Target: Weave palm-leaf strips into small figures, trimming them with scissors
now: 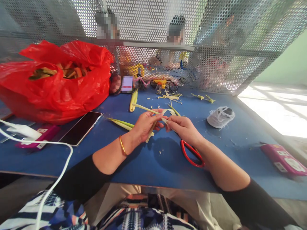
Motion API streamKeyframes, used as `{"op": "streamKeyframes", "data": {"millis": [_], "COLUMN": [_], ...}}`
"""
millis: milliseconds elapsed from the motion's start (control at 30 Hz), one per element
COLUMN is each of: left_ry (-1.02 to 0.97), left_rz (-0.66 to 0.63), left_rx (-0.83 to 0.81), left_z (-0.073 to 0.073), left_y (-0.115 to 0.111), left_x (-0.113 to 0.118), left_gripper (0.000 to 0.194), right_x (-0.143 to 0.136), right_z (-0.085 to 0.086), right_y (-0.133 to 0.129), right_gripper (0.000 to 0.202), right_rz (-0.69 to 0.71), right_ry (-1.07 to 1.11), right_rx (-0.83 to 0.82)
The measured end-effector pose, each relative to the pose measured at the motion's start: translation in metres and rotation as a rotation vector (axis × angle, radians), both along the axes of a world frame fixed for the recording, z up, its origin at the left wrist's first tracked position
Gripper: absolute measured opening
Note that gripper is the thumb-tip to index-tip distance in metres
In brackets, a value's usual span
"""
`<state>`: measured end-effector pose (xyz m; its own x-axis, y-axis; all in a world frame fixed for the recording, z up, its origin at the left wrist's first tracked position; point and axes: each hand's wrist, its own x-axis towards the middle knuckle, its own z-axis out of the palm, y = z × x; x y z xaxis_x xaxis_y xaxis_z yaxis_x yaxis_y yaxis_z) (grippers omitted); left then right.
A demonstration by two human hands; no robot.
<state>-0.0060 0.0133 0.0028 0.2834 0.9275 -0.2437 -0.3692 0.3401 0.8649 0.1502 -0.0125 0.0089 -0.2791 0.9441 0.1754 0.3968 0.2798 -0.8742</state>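
Observation:
Over the middle of the blue table, my left hand (148, 123) pinches pale green plant strips (147, 108), which look like leaf or husk. One strip sticks out to the upper left, and a folded end hangs below the palm. My right hand (181, 126) is closed on the strips' other end, fingertips close to the left ones. Red-handled scissors (193, 156) lie partly under my right wrist; the blades are hidden. Green-tipped leaf pieces (121, 124) rest beside my left hand. A yellowish husk piece (133, 101) lies beyond it.
A big red plastic bag (91, 86) of plant pieces stands at left, near a dark-screened tablet or phone (81, 129) and white cable (69, 156). White thread (219, 118) sits at right, with a purple box (284, 159) farther out. A perforated metal screen (148, 19) closes the back; people sit behind.

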Motion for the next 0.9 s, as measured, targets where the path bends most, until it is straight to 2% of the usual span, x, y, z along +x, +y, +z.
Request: {"op": "streamKeyframes", "data": {"millis": [133, 300, 367, 467, 533, 633, 733, 833, 900], "left_ry": [0.023, 0.012, 0.037, 0.126, 0.191, 0.294, 0.336, 0.321, 0.265], "left_rz": [0.020, -0.021, -0.053, -0.121, -0.221, -0.366, -0.425, -0.409, -0.317], "left_rx": [-0.036, -0.029, 0.011, 0.098, 0.151, 0.175, 0.167, 0.097, 0.018], "left_z": [0.000, 0.004, 0.004, 0.000, -0.004, -0.006, -0.006, -0.005, -0.002], "left_y": [0.000, -0.001, -0.001, -0.003, -0.009, -0.021, -0.029, -0.028, -0.022], "left_x": [0.001, -0.001, -0.002, -0.002, 0.001, 0.008, 0.015, 0.014, 0.011], "left_gripper": [0.012, 0.007, 0.008, 0.011, 0.015, 0.022, 0.020, 0.023, 0.023], "right_x": [0.002, 0.004, 0.005, 0.005, 0.005, 0.003, -0.001, -0.005, -0.006], "right_z": [-0.001, 0.001, 0.005, 0.010, 0.011, 0.005, -0.001, -0.002, 0.000], "right_y": [0.002, 0.001, -0.003, -0.008, -0.008, -0.006, -0.005, -0.007, -0.010], "right_gripper": [0.029, 0.031, 0.032, 0.024, 0.019, 0.015, 0.013, 0.021, 0.019], "right_rz": [-0.015, -0.040, -0.125, -0.349, -0.380, -0.213, -0.089, -0.163, -0.259], "right_ry": [-0.066, -0.191, -0.246, -0.287, -0.295, -0.243, -0.129, -0.025, 0.007], "right_rx": [0.035, 0.041, 0.156, 0.465, 0.552, 0.414, 0.259, 0.242, 0.292]}}
